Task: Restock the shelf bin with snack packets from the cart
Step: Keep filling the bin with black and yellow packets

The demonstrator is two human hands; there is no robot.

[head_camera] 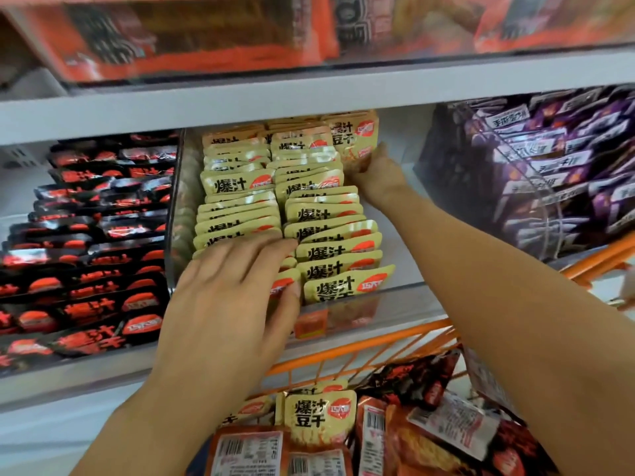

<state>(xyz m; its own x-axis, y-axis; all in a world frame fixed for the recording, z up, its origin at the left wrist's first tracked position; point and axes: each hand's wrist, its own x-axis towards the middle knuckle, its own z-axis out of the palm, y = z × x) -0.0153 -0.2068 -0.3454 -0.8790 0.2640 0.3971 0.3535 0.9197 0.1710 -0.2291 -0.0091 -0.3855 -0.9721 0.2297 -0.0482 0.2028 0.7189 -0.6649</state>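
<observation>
A clear shelf bin (395,291) holds two rows of yellow snack packets (330,214) standing on edge. My left hand (233,290) lies flat on the front of the left row, fingers straight, pressing the packets. My right hand (378,170) reaches deep into the bin and grips a bunch of yellow packets (357,139) at the back of the right row. Below, the orange wire cart (360,348) carries more yellow packets (318,415) among red and dark ones.
Black and red packets (86,252) fill the bin to the left. Purple packets (549,166) fill the bin to the right. An upper shelf (309,87) with orange boxes hangs close above. White space shows in the bin's right side.
</observation>
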